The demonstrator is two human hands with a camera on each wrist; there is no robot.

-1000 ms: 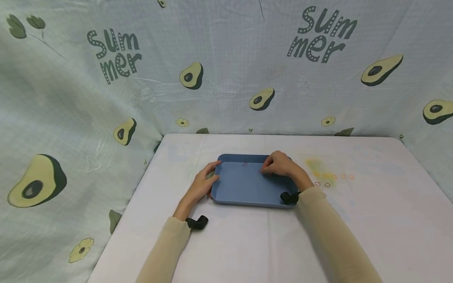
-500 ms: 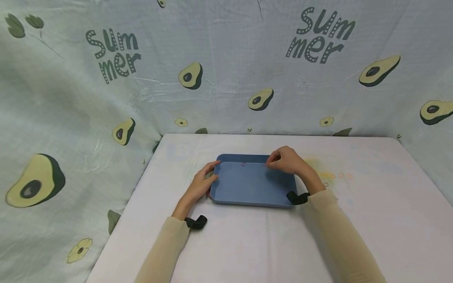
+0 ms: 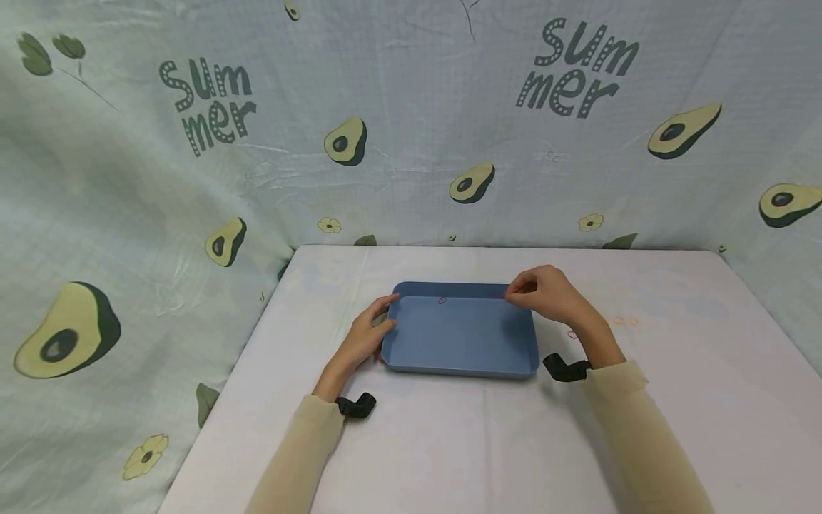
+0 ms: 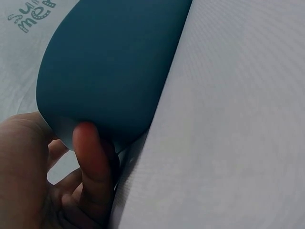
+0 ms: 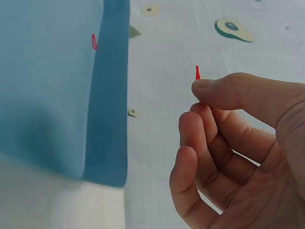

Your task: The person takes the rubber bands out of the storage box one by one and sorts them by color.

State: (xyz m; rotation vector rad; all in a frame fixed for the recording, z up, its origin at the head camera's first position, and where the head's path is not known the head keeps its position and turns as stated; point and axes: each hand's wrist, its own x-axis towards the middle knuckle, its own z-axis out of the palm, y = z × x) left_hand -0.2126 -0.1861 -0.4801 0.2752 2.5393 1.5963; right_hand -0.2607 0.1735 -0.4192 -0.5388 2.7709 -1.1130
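Note:
My right hand [image 3: 546,293] pinches a small red rubber band [image 5: 197,72] between thumb and fingertips, over the far right corner of the blue tray [image 3: 459,335]. One end of the band sticks out past the thumb in the right wrist view. A second red rubber band [image 3: 442,300] lies in the tray by its far wall. With my left hand [image 3: 364,335] I hold the tray's left end, the thumb [image 4: 88,148] against it in the left wrist view and the other fingers partly hidden.
On the white table [image 3: 424,442], right of the tray, lie a red rubber band [image 3: 572,334] and orange rubber bands [image 3: 618,320], partly behind my right forearm. A cloth printed with avocados [image 3: 472,183] hangs behind the table and along its left side.
My right hand has moved right and slightly up from over the tray, carrying the pinched red rubber band to the tray's far right corner. My left hand has stayed at the tray's left end.

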